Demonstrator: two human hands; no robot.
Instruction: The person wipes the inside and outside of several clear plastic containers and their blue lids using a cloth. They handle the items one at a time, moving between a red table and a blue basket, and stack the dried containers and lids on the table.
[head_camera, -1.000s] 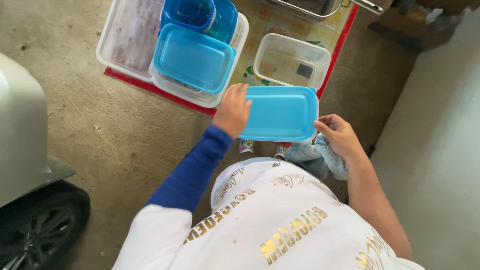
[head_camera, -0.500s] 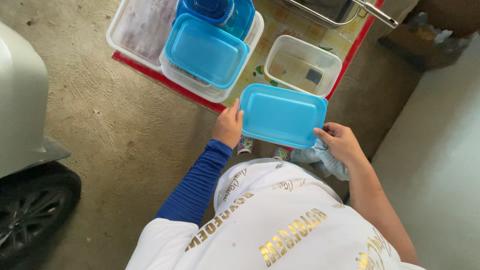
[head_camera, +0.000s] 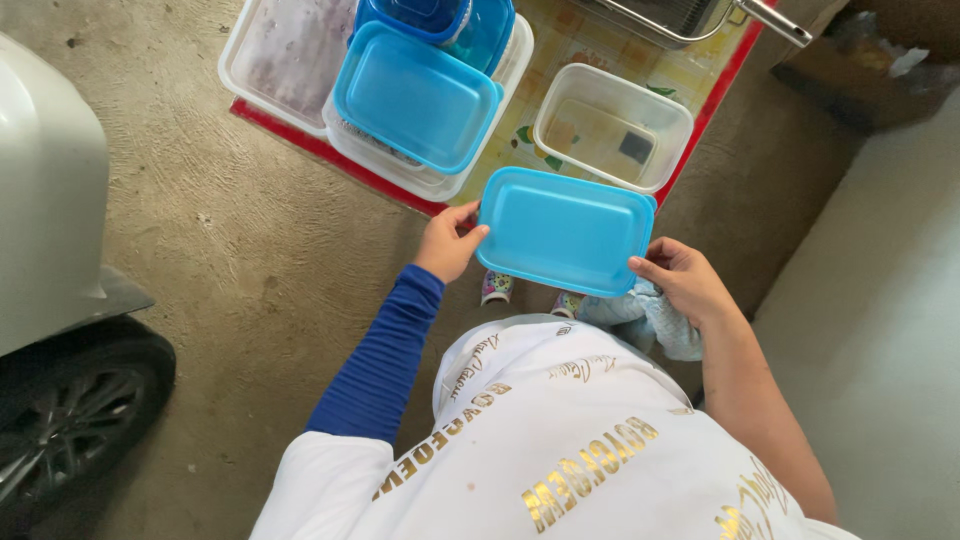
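A rectangular sky-blue plastic lid (head_camera: 565, 230), smooth with a soft satin sheen, is gripped at its ends by the left hand (head_camera: 447, 243) and the right hand (head_camera: 688, 281). A pale blue cloth (head_camera: 650, 318), soft and matt, is bunched under the right hand. A clear rectangular plastic tub (head_camera: 612, 126), glossy and slightly clouded, is noted far right. A second blue plastic lid (head_camera: 415, 97), equally smooth, is seen far left on translucent white plastic tubs (head_camera: 285, 55). The patterned table covering (head_camera: 580, 45) appears glossy. The grey concrete floor (head_camera: 250, 240) is rough and matt. A metal pan (head_camera: 665, 15) looks brushed.
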